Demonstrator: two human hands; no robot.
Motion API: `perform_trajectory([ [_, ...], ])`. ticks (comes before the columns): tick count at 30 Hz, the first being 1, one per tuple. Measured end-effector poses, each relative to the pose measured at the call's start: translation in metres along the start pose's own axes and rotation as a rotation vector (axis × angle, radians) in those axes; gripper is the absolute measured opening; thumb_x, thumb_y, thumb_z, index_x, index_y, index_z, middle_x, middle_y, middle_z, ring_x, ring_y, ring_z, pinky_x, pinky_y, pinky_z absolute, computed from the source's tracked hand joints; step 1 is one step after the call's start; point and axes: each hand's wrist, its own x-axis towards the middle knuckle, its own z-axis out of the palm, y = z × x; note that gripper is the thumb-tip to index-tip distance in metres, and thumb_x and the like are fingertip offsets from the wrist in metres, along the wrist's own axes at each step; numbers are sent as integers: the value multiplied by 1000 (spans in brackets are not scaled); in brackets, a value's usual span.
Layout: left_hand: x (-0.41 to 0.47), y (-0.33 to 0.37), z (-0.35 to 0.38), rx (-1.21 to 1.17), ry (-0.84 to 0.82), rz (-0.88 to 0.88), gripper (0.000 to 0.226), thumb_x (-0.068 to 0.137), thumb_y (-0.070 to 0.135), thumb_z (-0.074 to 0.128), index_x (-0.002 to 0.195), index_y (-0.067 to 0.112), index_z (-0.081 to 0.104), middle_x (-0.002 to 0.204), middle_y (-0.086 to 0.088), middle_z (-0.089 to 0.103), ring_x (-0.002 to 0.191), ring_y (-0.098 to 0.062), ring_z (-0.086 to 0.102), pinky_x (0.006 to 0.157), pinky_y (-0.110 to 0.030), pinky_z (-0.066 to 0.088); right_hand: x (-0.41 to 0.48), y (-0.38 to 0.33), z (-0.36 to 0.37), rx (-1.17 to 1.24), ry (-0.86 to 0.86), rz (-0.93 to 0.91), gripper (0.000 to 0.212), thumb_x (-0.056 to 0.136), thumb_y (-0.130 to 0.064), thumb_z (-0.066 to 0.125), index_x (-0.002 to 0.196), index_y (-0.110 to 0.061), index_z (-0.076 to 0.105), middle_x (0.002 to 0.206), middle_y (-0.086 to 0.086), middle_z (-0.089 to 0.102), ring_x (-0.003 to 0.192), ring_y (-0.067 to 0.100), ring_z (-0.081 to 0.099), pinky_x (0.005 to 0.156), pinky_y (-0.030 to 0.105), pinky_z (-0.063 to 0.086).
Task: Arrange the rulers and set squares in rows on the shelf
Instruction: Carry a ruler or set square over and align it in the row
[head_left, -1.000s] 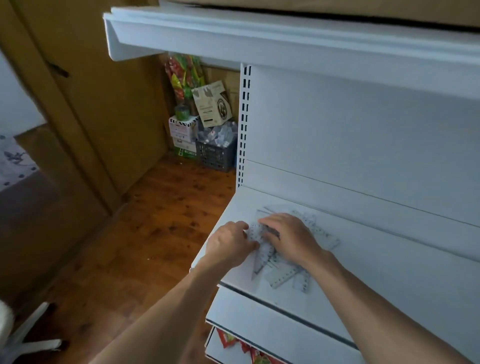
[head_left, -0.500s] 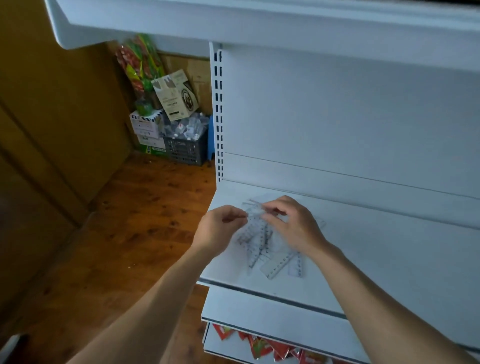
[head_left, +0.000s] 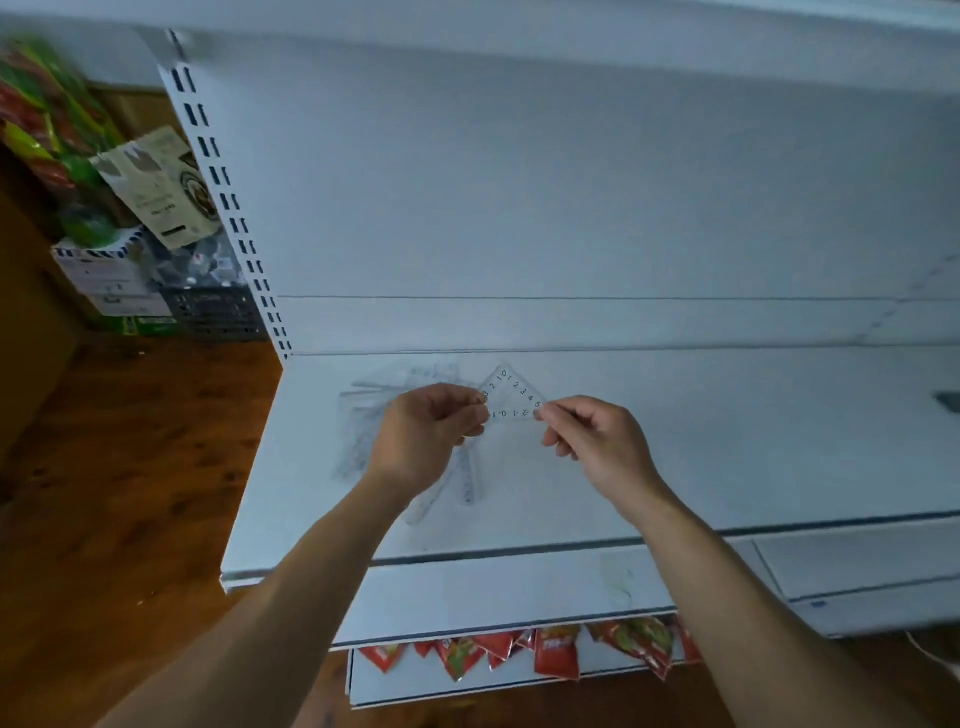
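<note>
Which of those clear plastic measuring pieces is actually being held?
The triangular set square, pinched at its two lower corners by the left hand and the right hand. The other pieces lie in a loose pile on the shelf.

We see a clear triangular plastic set square (head_left: 511, 397) printed with black numerals, against a plain white metal shelf (head_left: 727, 441). The clear plastic rulers (head_left: 358, 415) carry fine grey markings. We note green patches on the red foil snack packets (head_left: 556, 652).
</note>
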Motion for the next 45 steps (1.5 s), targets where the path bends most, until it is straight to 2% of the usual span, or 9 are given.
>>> perform_trajectory([
  [6,-13,15,106,-16,-165,50,14,83,5,69,91,16,71,76,-2,74,67,-8,67,62,-13,48,-40,28,-98,69,181,72,15,88,-29,63,77,-25,73,67,-4,69,56,5,58,56,16,45],
  [13,-54,26,269,-40,-386,76,17,83,5,69,96,16,70,82,-10,73,69,-10,63,65,-20,48,-111,79,-245,163,388,121,15,90,-21,62,79,-20,72,64,-3,68,58,5,56,57,16,46],
  [19,-91,24,412,76,-590,262,38,84,7,71,117,25,63,91,3,71,85,-13,65,81,-23,51,-173,124,-365,260,555,135,20,93,-15,59,74,-14,68,58,-5,64,52,3,52,52,14,42],
  [22,-111,22,472,167,-675,405,45,85,12,70,125,30,57,92,14,67,83,0,63,77,-10,45,-203,146,-416,273,620,189,17,91,-18,61,78,-12,70,61,-2,65,54,7,52,53,16,43],
  [25,-127,23,520,204,-681,442,43,86,19,70,127,28,59,101,4,69,90,-7,64,86,-18,49,-230,165,-456,233,666,185,12,89,-26,63,85,-20,73,71,-2,69,62,7,57,57,17,48],
  [27,-133,27,550,183,-710,444,43,86,19,69,127,23,60,93,3,68,81,-8,62,85,-27,51,-244,178,-478,211,689,151,12,89,-28,64,97,-34,71,79,-4,70,67,4,60,62,15,50],
  [31,-133,28,603,179,-764,490,40,84,23,71,123,28,62,81,24,65,74,7,60,74,-10,46,-258,202,-518,126,732,115,33,86,-31,69,115,-45,63,80,-12,62,77,3,59,73,17,51],
  [37,-118,15,683,137,-851,411,47,78,35,70,124,31,62,107,14,69,97,-1,64,85,-18,51,-252,233,-580,46,823,107,36,83,-31,72,116,-42,65,82,-13,64,74,2,57,67,14,48],
  [45,-58,15,825,43,-857,277,34,78,19,76,108,34,69,97,12,73,89,-7,68,80,-18,53,-197,278,-707,25,846,169,33,78,-24,76,107,-38,70,83,-6,69,74,8,60,67,17,50],
])
